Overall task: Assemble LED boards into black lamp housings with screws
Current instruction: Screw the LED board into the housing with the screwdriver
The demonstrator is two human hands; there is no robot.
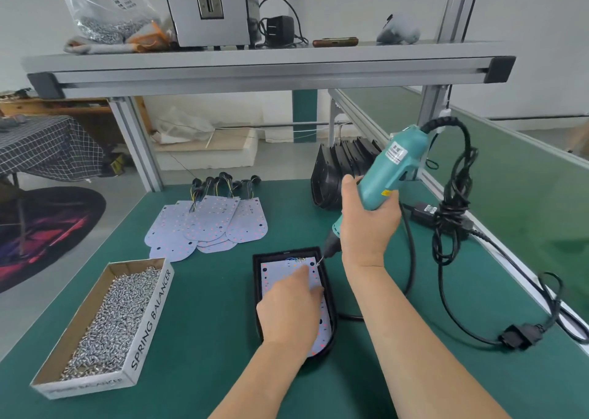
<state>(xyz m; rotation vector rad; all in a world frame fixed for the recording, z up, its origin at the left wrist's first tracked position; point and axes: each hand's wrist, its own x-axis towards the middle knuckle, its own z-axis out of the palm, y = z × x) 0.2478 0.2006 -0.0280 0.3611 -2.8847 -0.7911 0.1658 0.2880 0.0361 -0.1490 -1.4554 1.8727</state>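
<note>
There, in the head view, the left hand [288, 310] lay open on the white board [271, 277], pressing it into the black housing [257, 278] on the green table [204, 323]. The right hand [366, 224] clenched the teal screwdriver [389, 170], its tip at the board's far right corner. Spare boards [207, 227] and a box of screws [149, 316] lay to the left.

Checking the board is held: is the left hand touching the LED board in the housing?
Touching. The head view shows the left hand pressing flat on the LED board in the black lamp housing; the right hand grips the electric screwdriver.
</note>
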